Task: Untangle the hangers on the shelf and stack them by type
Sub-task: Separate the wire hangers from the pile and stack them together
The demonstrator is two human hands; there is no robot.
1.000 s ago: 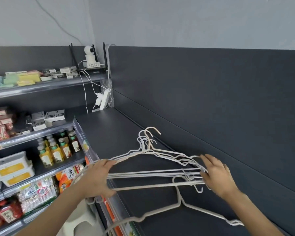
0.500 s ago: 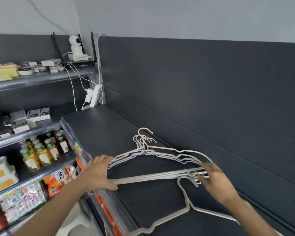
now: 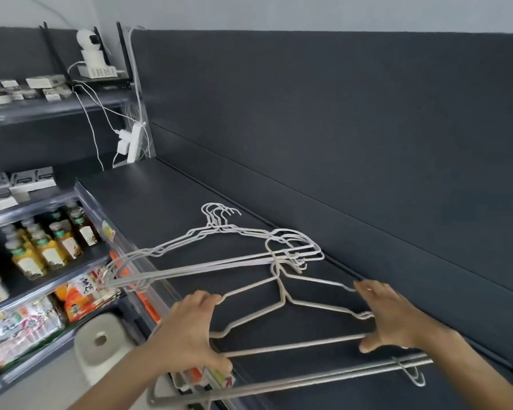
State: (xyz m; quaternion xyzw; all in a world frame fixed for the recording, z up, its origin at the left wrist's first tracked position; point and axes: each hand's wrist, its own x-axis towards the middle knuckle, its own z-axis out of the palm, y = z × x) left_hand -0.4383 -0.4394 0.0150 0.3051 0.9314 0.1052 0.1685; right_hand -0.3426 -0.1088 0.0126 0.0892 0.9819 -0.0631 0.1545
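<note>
A stack of several thin white wire hangers lies on the dark shelf top, hooks pointing away, its left ends jutting past the front edge. Closer to me lie one or two thicker white hangers, their hook reaching into the stack's right end. My left hand holds the left end of these near hangers, thumb over the bottom bar. My right hand grips their right end. Another thick hanger bar lies nearest me, with a small hook at its right.
The dark back panel rises along the shelf's right side. A power strip with cables and a small camera stand at the far end. Bottles and snack packs fill the lower shelves on the left, above a white stool.
Both hands left the ends of the thin-hanger stack, which now rests on the shelf, and came nearer to me to take hold of the thicker hangers. The view shifted forward.
</note>
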